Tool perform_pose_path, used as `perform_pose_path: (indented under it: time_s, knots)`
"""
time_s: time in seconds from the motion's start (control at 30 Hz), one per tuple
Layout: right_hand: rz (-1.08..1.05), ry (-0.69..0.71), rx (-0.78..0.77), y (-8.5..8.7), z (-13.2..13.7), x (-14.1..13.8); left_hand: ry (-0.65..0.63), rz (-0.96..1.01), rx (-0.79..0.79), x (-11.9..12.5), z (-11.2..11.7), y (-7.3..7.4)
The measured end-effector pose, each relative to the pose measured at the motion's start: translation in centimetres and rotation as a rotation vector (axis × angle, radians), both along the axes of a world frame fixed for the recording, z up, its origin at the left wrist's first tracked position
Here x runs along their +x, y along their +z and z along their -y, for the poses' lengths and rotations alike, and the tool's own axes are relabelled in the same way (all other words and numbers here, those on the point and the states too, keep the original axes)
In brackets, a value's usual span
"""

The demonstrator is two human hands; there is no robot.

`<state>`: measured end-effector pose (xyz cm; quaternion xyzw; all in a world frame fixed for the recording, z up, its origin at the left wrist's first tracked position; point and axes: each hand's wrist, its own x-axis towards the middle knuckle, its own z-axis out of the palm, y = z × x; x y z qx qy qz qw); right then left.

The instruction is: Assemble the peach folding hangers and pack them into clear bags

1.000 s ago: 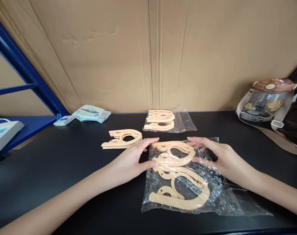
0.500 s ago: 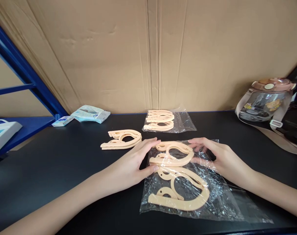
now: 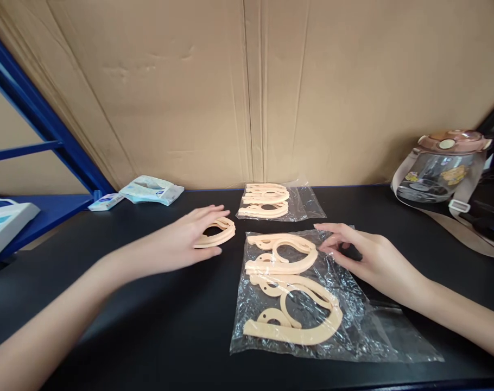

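In the head view, we see our left hand [image 3: 182, 239] with its thumb and fingers apart, straddling a loose folded hanger [image 3: 226, 234]; we cannot tell whether they touch it. Our right hand [image 3: 369, 252] is half open, fingertips at the far right part of a clear bag [image 3: 353, 331]; its grip on the film we cannot make out. The bagged hangers [image 3: 320, 334] lie left of that hand, flat on the worktop [image 3: 169, 336]. A strip of worktop separates the bag's left edge from our left hand. The bag's near edge stops short of the worktop's front rim. Beyond and between both hands lies a smaller bag [image 3: 308, 203], near the cardboard wall [image 3: 182, 98]; a bottle [image 3: 438, 174] stands beyond the right hand.
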<state>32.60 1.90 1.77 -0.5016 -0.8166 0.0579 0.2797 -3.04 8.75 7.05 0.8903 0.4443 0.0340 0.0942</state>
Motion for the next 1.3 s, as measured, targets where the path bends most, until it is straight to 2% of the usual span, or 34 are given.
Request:
perform_pose_path:
  time_s: [0.1,0.17,0.43,0.57,0.67,0.73,0.9,0.97,1.17,1.3]
  knots:
    - [-0.029,-0.04,0.037,0.3,0.0,0.7,0.098,-0.052,-0.056,-2.1,-1.6,0.9]
    - [-0.05,-0.058,0.054,0.5,0.1,1.1,0.163,-0.048,-0.103,-2.8,-2.0,1.5]
    - [-0.121,-0.128,0.116,1.3,0.1,2.0,0.228,0.0,-0.122,-2.8,-2.1,2.4]
    - [-0.123,-0.134,0.265,1.8,0.3,2.0,0.233,0.071,-0.105,-2.0,-1.5,3.0]
    - [-0.052,-0.067,0.362,2.7,0.8,1.3,0.17,0.206,-0.065,0.3,0.2,3.0]
    - [0.022,0.016,0.37,3.6,1.4,0.3,0.092,0.276,-0.024,2.5,1.9,2.7]
    - [0.164,0.204,0.223,5.4,3.2,-2.7,-0.174,0.292,0.068,8.0,6.5,1.7]
    - [0.155,0.232,0.15,5.8,3.8,-3.4,-0.219,0.306,0.085,9.2,7.6,1.5]
    - [0.131,0.178,0.067,5.4,4.6,-2.9,-0.225,0.375,0.036,9.8,7.9,0.9]
    - [0.167,0.014,0.126,4.6,4.6,-0.7,-0.284,0.328,-0.037,8.8,7.0,0.7]
